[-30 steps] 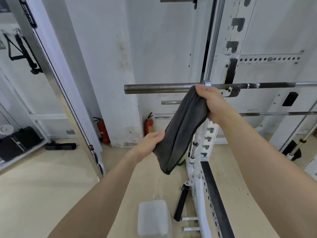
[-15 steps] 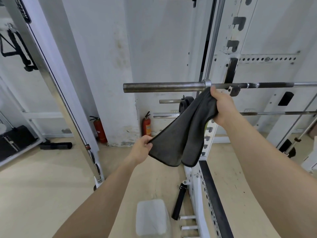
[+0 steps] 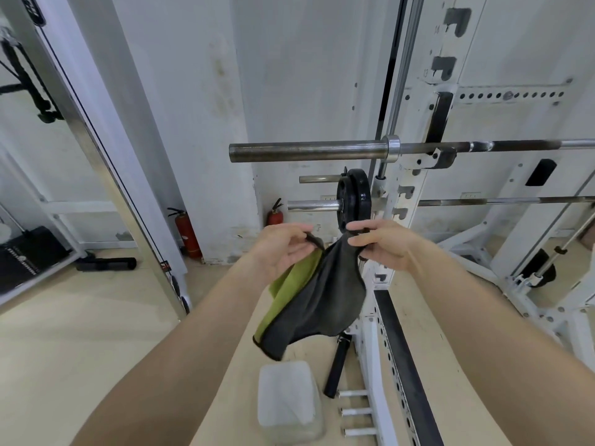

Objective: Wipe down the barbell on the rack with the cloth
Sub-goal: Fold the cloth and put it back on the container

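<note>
The steel barbell (image 3: 309,151) lies level across the white rack (image 3: 415,175), its bare sleeve pointing left. Well below it I hold the cloth (image 3: 317,294), dark grey on one side and green on the other, which hangs down between my hands. My left hand (image 3: 283,249) pinches its upper left edge and my right hand (image 3: 383,243) grips its upper right corner. Both hands sit at about the same height, apart from the bar and not touching it.
A black weight plate (image 3: 354,201) hangs on a lower peg of the rack. On the floor lie a translucent plastic container (image 3: 288,400), a black handle (image 3: 336,365) and a black roller (image 3: 106,263). Two red fire extinguishers (image 3: 186,233) stand by the wall.
My right hand has come down off the barbell with the cloth. My left hand rose to meet it, and the cloth's green side now shows between them.
</note>
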Motion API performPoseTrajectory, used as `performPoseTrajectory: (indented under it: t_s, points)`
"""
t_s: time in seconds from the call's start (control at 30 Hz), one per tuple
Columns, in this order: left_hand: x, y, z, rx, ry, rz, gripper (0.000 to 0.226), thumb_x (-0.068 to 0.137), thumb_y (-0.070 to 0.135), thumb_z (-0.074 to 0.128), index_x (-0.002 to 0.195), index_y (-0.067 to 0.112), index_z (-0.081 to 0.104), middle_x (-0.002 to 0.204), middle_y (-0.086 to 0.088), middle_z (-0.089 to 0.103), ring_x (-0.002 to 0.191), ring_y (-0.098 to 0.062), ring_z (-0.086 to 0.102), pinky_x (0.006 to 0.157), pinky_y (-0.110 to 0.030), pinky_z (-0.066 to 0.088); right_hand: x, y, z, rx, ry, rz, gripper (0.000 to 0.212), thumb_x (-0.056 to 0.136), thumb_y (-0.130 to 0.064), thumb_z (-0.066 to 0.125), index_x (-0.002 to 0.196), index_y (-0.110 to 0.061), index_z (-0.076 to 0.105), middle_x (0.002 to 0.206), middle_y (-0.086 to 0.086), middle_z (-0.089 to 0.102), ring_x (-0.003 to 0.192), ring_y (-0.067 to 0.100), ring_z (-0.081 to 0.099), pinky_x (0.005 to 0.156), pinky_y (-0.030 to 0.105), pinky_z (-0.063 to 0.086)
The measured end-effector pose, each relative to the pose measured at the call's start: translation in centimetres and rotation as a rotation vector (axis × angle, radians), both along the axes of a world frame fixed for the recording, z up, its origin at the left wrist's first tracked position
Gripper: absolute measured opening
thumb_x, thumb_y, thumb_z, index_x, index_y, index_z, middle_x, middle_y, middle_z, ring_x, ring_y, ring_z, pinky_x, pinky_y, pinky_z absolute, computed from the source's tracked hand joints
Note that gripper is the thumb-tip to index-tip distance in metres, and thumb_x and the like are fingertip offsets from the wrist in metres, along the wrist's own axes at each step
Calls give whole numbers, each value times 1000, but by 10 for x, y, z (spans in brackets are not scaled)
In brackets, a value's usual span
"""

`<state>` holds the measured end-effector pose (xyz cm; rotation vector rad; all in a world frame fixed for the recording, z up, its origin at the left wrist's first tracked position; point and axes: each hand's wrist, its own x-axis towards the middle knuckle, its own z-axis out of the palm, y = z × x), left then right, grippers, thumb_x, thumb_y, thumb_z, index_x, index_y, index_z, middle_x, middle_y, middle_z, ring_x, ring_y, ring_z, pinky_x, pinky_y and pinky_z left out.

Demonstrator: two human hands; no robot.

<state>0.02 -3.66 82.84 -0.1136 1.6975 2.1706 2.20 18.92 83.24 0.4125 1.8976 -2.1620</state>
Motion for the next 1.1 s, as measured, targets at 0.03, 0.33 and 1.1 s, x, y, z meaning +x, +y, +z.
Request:
performPoseTrajectory:
  t_s: [0.03,0.33,1.1]
  points:
    - [2,1,0,9,2,-35,31,93,-14,46,101,3,70,90,-15,74,84,-21,74,75,-26,61,1,-6,-1,-38,28,19,46,84,16,66,126,-4,64,120,16,67,104,24,68,82,29,57]
    - [13,7,-5,-130,348,-43,13,88,9,75,100,7,70,84,-8,77,76,-20,76,64,-21,59,14,-37,0,-236,210,14,56,83,22,61,134,-2,54,113,29,68,98,31,69,81,30,61]
    - [16,3,-63,-691,692,-241,48,95,54,56,61,20,63,61,16,54,62,-3,50,66,-30,40,11,1,70,166,501,136,42,94,10,57,128,-16,60,82,-3,65,92,20,69,85,41,59]
